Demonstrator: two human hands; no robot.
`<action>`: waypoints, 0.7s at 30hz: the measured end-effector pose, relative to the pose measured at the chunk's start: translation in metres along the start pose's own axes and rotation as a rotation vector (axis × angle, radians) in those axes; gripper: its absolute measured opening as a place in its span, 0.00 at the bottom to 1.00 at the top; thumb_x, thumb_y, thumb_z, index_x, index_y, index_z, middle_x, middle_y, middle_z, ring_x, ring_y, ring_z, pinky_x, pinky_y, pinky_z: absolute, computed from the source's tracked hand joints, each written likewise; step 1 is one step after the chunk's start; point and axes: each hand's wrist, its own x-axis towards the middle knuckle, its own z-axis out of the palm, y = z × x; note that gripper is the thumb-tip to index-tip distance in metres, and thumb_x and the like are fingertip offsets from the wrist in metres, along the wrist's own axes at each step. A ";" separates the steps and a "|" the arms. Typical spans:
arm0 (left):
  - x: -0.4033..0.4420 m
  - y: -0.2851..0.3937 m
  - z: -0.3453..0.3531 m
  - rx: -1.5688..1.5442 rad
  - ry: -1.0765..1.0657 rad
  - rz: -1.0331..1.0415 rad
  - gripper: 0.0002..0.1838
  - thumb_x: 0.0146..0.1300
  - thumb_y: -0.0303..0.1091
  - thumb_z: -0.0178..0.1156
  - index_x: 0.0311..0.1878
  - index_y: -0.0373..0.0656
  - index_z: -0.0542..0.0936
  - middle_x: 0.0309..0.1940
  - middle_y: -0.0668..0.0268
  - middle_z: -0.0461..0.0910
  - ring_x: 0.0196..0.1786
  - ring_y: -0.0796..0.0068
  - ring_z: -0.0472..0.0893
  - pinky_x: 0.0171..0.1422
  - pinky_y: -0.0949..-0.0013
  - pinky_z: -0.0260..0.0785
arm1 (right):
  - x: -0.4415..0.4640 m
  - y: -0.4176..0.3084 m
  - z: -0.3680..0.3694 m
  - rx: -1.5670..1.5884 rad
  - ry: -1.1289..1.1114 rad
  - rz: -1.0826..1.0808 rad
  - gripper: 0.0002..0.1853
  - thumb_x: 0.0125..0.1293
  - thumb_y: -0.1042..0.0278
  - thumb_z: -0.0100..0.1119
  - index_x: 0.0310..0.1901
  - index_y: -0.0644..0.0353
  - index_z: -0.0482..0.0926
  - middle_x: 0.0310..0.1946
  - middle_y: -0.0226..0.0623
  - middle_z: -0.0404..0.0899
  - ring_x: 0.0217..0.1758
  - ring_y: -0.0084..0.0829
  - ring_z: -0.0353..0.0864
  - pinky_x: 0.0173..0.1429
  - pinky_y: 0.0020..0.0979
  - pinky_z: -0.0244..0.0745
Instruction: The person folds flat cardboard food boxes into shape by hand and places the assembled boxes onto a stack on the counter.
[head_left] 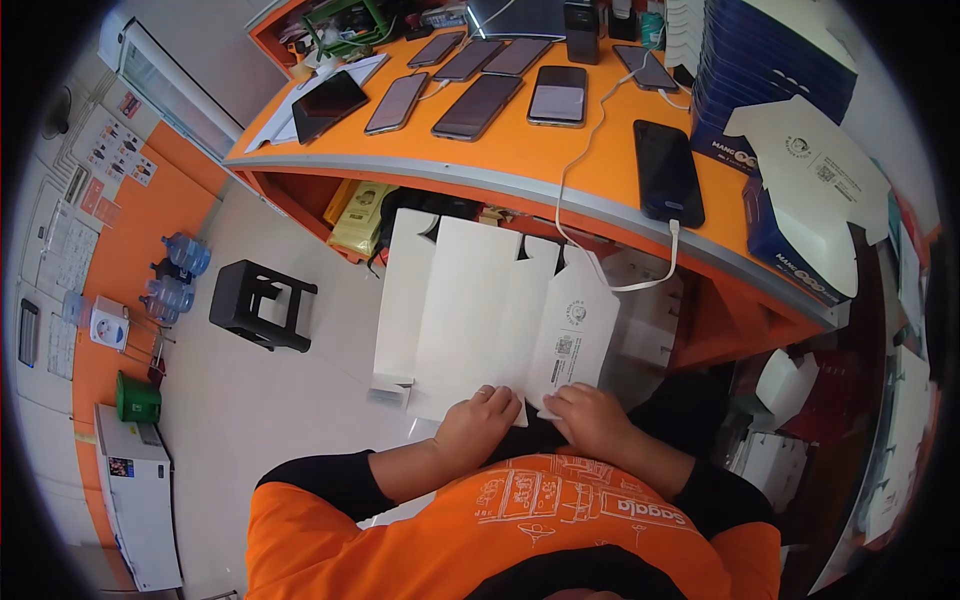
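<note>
An unfolded white cardboard box blank lies in front of my body, its far edge near the orange table. Printed text and a round logo show on its right flap. My left hand grips the near edge with its fingers curled over the card. Just to the right, my right hand pinches the near corner of the printed flap. A small gap separates the two hands. On the table's right end sits an open folded box, white inside and dark blue outside.
Several phones, one of them a black phone on a white cable, lie on the orange table. Stacked blue boxes stand at the back right. A black stool is on the floor at left. White boxes sit low at right.
</note>
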 end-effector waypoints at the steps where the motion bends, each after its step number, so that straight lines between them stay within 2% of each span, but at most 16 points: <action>1: 0.001 -0.001 -0.001 0.009 -0.003 0.001 0.22 0.54 0.28 0.62 0.54 0.36 0.79 0.45 0.61 0.77 0.49 0.63 0.81 0.45 0.69 0.81 | 0.005 0.005 0.003 0.056 -0.035 0.043 0.18 0.61 0.64 0.69 0.51 0.59 0.84 0.37 0.37 0.80 0.42 0.39 0.81 0.47 0.40 0.79; 4: 0.004 -0.002 -0.004 0.049 -0.018 0.031 0.22 0.54 0.28 0.61 0.54 0.35 0.79 0.47 0.61 0.78 0.51 0.64 0.81 0.46 0.70 0.82 | 0.022 0.029 0.004 0.283 -0.068 0.230 0.19 0.56 0.62 0.77 0.46 0.57 0.83 0.35 0.39 0.79 0.43 0.43 0.81 0.47 0.43 0.78; 7: 0.008 -0.002 0.005 0.103 -0.003 0.039 0.22 0.55 0.28 0.61 0.55 0.34 0.80 0.49 0.60 0.79 0.53 0.64 0.82 0.48 0.70 0.82 | 0.044 0.044 -0.009 0.466 -0.081 0.423 0.26 0.44 0.64 0.85 0.44 0.56 0.80 0.38 0.40 0.79 0.50 0.45 0.81 0.48 0.46 0.76; 8: 0.009 -0.002 0.006 0.109 0.006 0.043 0.22 0.56 0.28 0.61 0.55 0.34 0.80 0.50 0.59 0.80 0.53 0.64 0.82 0.48 0.71 0.82 | 0.049 0.037 -0.017 0.381 -0.012 0.463 0.34 0.36 0.66 0.87 0.45 0.58 0.75 0.44 0.41 0.78 0.55 0.46 0.80 0.51 0.46 0.78; 11: 0.009 -0.001 0.011 0.119 0.037 0.056 0.21 0.57 0.28 0.60 0.55 0.33 0.80 0.51 0.58 0.81 0.53 0.63 0.83 0.48 0.71 0.82 | 0.064 0.018 -0.031 -0.016 0.145 0.537 0.40 0.35 0.65 0.87 0.51 0.60 0.72 0.48 0.41 0.77 0.58 0.45 0.79 0.53 0.44 0.81; 14: 0.009 -0.002 0.013 0.133 0.067 0.062 0.21 0.57 0.29 0.60 0.55 0.34 0.80 0.50 0.58 0.81 0.52 0.63 0.83 0.48 0.70 0.82 | 0.070 0.018 -0.016 -0.093 0.197 0.497 0.44 0.31 0.63 0.87 0.52 0.62 0.71 0.50 0.40 0.76 0.59 0.46 0.78 0.54 0.41 0.82; 19: 0.009 0.000 0.003 0.062 -0.020 -0.057 0.20 0.56 0.28 0.60 0.53 0.36 0.79 0.46 0.60 0.79 0.49 0.62 0.83 0.45 0.67 0.81 | 0.057 0.022 -0.005 -0.044 0.172 0.364 0.30 0.45 0.63 0.81 0.48 0.62 0.74 0.43 0.42 0.81 0.51 0.46 0.83 0.49 0.42 0.82; 20: 0.008 -0.002 -0.002 -0.005 0.004 -0.083 0.18 0.56 0.27 0.61 0.52 0.40 0.78 0.44 0.61 0.77 0.48 0.59 0.83 0.44 0.63 0.81 | 0.052 0.016 -0.007 -0.016 0.143 0.330 0.27 0.48 0.62 0.79 0.46 0.62 0.75 0.41 0.42 0.82 0.49 0.46 0.84 0.49 0.42 0.82; 21: 0.006 -0.004 -0.007 -0.016 0.002 -0.108 0.18 0.55 0.26 0.61 0.52 0.41 0.77 0.44 0.61 0.77 0.48 0.59 0.83 0.45 0.63 0.81 | 0.043 0.010 -0.012 -0.005 0.034 0.276 0.20 0.57 0.59 0.74 0.43 0.61 0.76 0.36 0.44 0.84 0.44 0.47 0.86 0.46 0.45 0.80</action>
